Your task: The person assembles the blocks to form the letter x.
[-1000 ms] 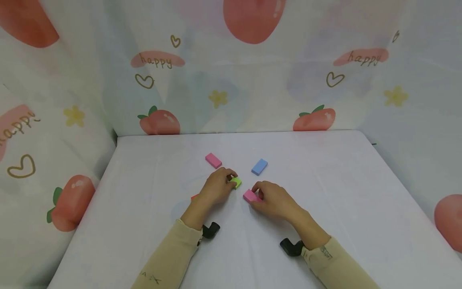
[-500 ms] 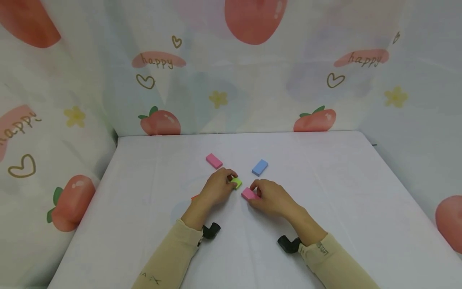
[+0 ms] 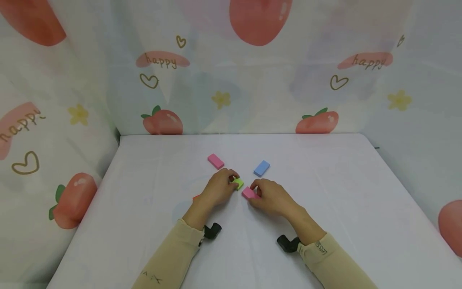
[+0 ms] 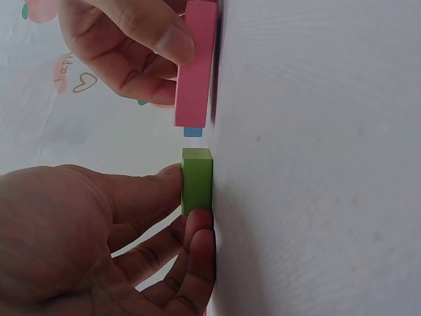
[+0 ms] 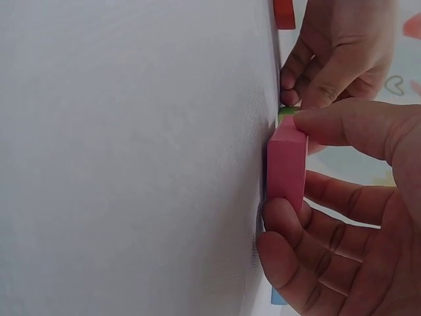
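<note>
Head view: the left hand (image 3: 219, 188) pinches the green block (image 3: 238, 184) on the surface (image 3: 159, 172); just beside it, the right hand (image 3: 271, 196) pinches a pink block (image 3: 249, 193). Left wrist view: a little gap shows; lining up seems the step. Right wrist view: pink block pinched; next likely needs a gentle push

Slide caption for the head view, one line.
Left hand pinches a green block, right hand a pink block; a blue block and second pink block lie beyond.

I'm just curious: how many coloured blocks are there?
5: green block in the left hand, pink block in the right hand, second pink block and blue block beyond the hands, red block mostly behind the left wrist in head view. More may be hidden.
</note>
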Available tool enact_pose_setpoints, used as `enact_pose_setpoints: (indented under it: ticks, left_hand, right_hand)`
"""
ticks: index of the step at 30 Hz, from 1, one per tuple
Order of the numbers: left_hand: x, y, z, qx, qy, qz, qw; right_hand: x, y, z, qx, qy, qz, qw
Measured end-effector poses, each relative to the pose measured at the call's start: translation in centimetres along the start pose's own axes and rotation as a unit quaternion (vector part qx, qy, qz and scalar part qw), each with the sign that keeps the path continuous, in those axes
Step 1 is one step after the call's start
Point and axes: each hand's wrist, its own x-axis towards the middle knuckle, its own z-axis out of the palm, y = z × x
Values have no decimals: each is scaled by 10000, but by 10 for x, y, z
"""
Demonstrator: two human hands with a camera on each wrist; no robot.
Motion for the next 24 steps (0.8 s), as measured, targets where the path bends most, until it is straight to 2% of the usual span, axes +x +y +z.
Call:
enact_pose_setpoints:
  ticks: [24]
  left_hand:
    - [2,-2,-1,15,-23,35,10000]
  right_hand:
    - [11,-4,3,97,-56,11,9999]
